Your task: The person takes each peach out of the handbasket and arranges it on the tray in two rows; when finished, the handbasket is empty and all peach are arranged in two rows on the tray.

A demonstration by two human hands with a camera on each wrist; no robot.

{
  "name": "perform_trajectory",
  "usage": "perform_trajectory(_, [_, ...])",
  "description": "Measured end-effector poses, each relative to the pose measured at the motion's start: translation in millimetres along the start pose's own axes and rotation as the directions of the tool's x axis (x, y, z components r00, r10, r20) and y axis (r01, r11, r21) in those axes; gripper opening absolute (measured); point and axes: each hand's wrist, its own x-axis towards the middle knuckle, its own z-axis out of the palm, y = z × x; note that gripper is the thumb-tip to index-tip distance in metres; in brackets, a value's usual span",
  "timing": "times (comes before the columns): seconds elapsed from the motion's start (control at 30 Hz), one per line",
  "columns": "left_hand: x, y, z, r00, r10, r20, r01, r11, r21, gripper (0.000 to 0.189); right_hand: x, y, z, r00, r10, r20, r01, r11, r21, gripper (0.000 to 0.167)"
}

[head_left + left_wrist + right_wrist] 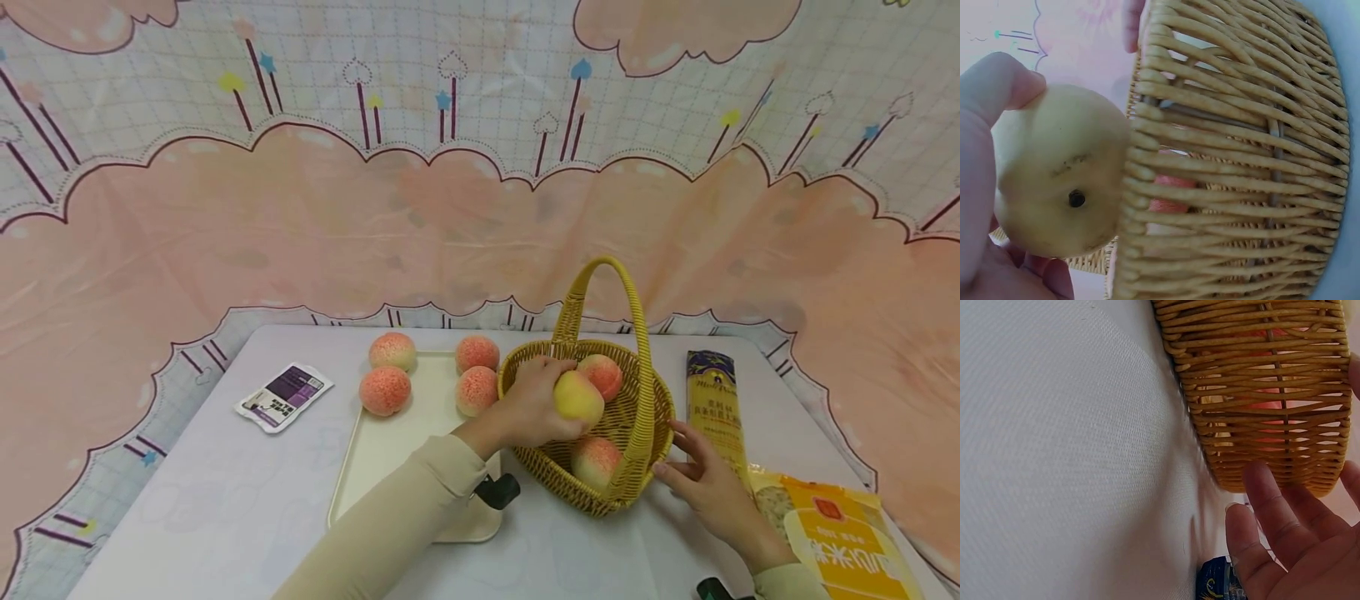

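Note:
My left hand [528, 402] grips a yellow peach [578, 397] over a woven basket [517, 354] with an arched handle. In the left wrist view, the peach [1063, 169] shows a small dark hole and my thumb curls over its edge. Two more peaches lie in the basket: a red one [602, 375] behind the held one and a red-and-cream one [595, 461] nearer the front. My right hand [708, 483] is at the basket's right side. In the right wrist view, its extended fingers [1272, 506] touch or nearly touch the weave [1266, 425].
Left of the basket, a cream tray [412, 446] bears several peaches [385, 390] along its far part. A white-and-purple packet [285, 397] lies farther left. At right lie a yellow pasta pack [716, 404] and an orange-and-yellow food bag [843, 533].

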Motion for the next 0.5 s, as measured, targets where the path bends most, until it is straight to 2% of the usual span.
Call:
perform_trajectory(0.1, [-4.4,-0.2,-5.8,0.999,-0.033,-0.006,0.033,0.998,-0.048,0.078,-0.4,1,0,1.0,0.007,0.008,-0.007,1.0,0.003,0.074])
perform_trajectory(0.27, [-8.9,-6.2,-15.7,0.998,-0.006,-0.058,0.0,0.994,-0.113,0.074,-0.8,1,0,1.0,0.016,0.009,-0.016,1.0,0.005,0.074])
perform_trajectory(0.5, [-17.0,-14.3,-27.4,0.995,-0.02,-0.097,-0.003,0.973,-0.232,0.075,-0.4,1,0,1.0,-0.004,0.003,0.004,1.0,-0.018,0.074])
